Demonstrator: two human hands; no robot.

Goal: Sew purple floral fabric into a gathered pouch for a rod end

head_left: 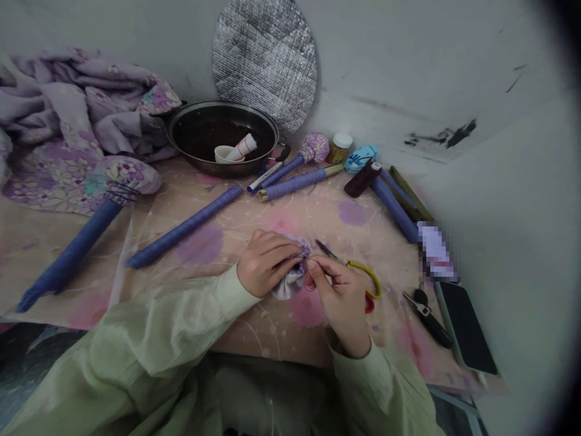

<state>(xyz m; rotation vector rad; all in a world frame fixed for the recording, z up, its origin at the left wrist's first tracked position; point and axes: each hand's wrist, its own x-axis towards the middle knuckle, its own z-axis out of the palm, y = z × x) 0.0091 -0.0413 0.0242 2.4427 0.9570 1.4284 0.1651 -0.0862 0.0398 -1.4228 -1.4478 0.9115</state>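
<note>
My left hand [272, 260] is closed on a small gathered bundle of pale purple and white fabric [290, 286], partly hidden by the fingers. Thumb and forefinger of my right hand [338, 287] are pinched together at the bundle's right edge; what sits between them is too small to make out. Just behind and right of that hand lie scissors [363, 266] with yellow and red handles, touching or nearly touching it. A blue-wrapped stick [186, 227] rests on the table to the left of both hands.
A flowered cloth [272, 336] covers the table. Around it are a cloth-headed blue stick [86, 242], a black pan [222, 130] holding a cup, a maroon thread spool [361, 181], a lidded jar [339, 148], keys [426, 315] and a phone [467, 327]. Purple fabric [91, 115] is heaped at left.
</note>
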